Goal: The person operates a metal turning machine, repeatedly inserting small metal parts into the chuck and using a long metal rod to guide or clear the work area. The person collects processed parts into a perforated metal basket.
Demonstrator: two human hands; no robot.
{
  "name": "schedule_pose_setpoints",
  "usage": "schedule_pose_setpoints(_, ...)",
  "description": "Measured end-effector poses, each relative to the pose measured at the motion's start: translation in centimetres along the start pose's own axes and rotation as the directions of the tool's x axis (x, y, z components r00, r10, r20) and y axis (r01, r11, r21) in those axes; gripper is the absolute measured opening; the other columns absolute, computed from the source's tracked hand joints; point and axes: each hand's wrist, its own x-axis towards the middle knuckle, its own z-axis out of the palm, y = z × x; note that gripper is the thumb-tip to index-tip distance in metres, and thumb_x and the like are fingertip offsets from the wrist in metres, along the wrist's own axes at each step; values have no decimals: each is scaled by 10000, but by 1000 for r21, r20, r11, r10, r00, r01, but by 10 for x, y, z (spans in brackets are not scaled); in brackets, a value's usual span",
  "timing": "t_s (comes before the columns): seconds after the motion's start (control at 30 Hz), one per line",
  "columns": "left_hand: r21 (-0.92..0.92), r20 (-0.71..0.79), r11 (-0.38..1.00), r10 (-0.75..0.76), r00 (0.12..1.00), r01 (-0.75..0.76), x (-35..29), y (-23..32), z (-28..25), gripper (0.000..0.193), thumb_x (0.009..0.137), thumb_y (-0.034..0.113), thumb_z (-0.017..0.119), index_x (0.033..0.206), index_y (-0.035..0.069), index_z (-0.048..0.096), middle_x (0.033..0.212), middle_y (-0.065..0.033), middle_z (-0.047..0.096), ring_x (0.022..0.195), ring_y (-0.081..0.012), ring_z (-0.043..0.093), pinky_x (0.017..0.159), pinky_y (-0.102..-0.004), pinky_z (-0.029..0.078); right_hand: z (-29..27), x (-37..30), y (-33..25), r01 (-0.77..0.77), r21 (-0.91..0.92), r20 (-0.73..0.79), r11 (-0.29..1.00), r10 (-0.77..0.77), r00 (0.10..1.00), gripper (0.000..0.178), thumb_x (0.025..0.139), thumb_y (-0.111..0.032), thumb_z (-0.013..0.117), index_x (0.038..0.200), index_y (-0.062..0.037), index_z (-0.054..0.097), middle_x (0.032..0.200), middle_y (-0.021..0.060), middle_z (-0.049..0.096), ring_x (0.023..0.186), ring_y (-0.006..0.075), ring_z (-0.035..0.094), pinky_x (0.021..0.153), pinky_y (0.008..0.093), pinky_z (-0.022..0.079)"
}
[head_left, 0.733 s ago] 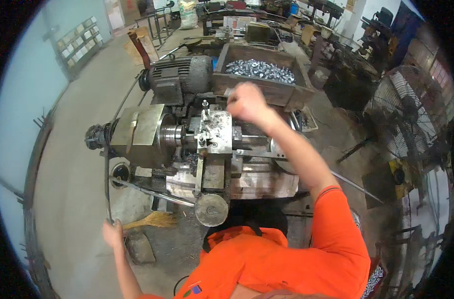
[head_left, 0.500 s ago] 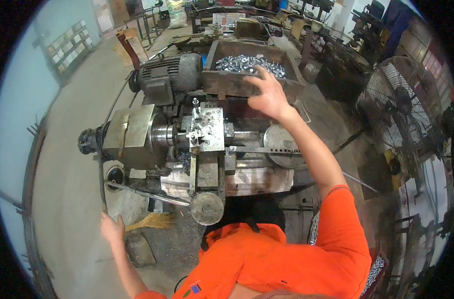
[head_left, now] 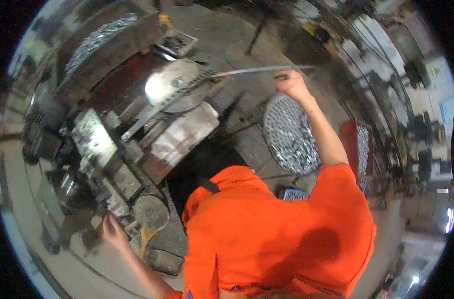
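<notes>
My right hand (head_left: 294, 87) is out to the right, just below the far end of a long metal lever (head_left: 257, 71). Its fingers look curled together; whatever may be between them does not show. Under that forearm lies a round perforated basket (head_left: 275, 117) partly filled with shiny metal pieces. My left hand (head_left: 116, 234) is low at the left, close to the lathe (head_left: 97, 137) and beside a small round plate (head_left: 151, 212). Blur smears its fingers, so its grip is unclear. The lever runs across a large round disc (head_left: 159, 89) on the lathe.
A brown bin (head_left: 112, 52) with shiny metal parts stands at the upper left. To the right is a red container (head_left: 350, 144) of metal pieces. A small tray (head_left: 292, 194) sits near my right side. A straw broom (head_left: 146, 241) lies near my left forearm.
My view has swung right, so the lathe now appears at the left. My right hand has left the bin and moved beside the lever's end, its fingers more curled. My left hand stays near the lathe.
</notes>
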Motion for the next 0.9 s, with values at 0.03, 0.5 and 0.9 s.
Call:
schedule_pose_setpoints(0.03,273,-21,962,-18,1000,23,3,-28,3,263,865,145,560,1042,-43,608,947,-163,649,853,-219,613,763,-306,467,-6,-19,28,-39,-103,7,994,40,999,343,610,-176,594,916,-40,670,919,200,636,814,330,623,737,373,500)
schedule_pose_setpoints(0.5,191,50,965,-194,980,181,12,-3,8,306,854,190,548,1054,-33,609,915,-153,654,727,-214,587,699,-325,469,83,-76,222,-113,-653,280,749,377,883,318,767,-368,499,901,-143,678,930,101,653,898,300,601,810,373,468)
schedule_pose_setpoints(0.9,156,54,986,-65,996,56,-15,36,-13,195,812,175,545,950,82,647,800,-149,639,763,-340,609,647,-402,478,79,-78,239,-241,-629,157,739,425,891,479,623,-304,618,944,52,616,1042,255,592,982,391,566,855,423,455)
